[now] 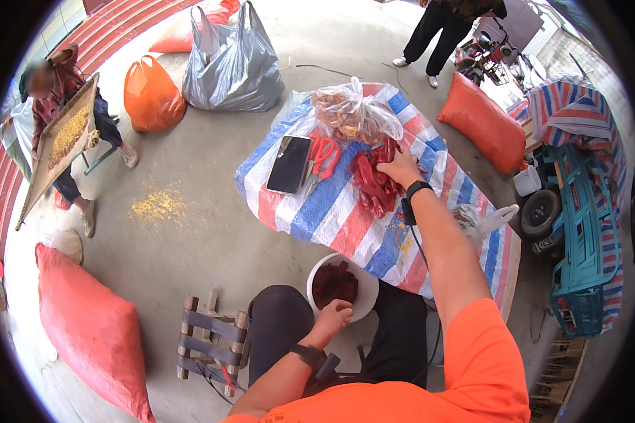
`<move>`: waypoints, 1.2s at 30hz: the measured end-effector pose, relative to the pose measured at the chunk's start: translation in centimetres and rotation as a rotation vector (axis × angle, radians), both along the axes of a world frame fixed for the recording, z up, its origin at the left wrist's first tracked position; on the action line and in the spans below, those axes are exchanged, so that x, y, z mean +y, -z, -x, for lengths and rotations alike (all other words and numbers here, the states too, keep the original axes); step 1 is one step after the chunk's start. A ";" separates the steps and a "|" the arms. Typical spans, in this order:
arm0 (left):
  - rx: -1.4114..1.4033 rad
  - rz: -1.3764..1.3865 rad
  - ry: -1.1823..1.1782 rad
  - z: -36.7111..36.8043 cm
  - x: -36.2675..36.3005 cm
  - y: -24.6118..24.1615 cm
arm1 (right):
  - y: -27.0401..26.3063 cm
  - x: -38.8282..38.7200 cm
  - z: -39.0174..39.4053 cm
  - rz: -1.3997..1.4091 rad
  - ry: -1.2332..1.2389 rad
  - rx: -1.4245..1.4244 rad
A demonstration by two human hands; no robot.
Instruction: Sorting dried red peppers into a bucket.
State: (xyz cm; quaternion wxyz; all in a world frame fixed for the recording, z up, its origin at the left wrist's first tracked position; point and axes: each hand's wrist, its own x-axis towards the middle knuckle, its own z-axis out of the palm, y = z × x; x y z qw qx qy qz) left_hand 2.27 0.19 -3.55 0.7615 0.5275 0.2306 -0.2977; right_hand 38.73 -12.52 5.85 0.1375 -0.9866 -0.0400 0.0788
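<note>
My right hand (400, 168) reaches onto a pile of dried red chili peppers (373, 185), its fingers closed around some of them. The pile lies on a table covered with a striped woven plastic sheet (349, 230). My left hand (334, 317) hangs at the near rim of a white plastic bucket (368, 291), fingers curled; whether they pinch anything is hidden. Dark red pieces (336, 285) lie inside the bucket, which stands between my knees. Left of the peppers are red-handled scissors (323, 158) and a black-screened smartphone (288, 165). Behind the pile sits a knotted clear plastic bag of brownish pieces (352, 113).
A seated person (58, 90) tilts a woven tray (61, 143) of yellow grain; grain (159, 204) lies scattered on the floor. Full red sacks (92, 333), a low wooden stool (211, 338), shopping bags (233, 69) and a blue cart (582, 211) stand around. Another person (439, 31) stands beyond the table.
</note>
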 end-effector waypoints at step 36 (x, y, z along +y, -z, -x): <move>-0.378 0.223 -0.237 -0.3 1.5 -3.3 | 1.0 2.9 31.2 -0.630 0.027 0.633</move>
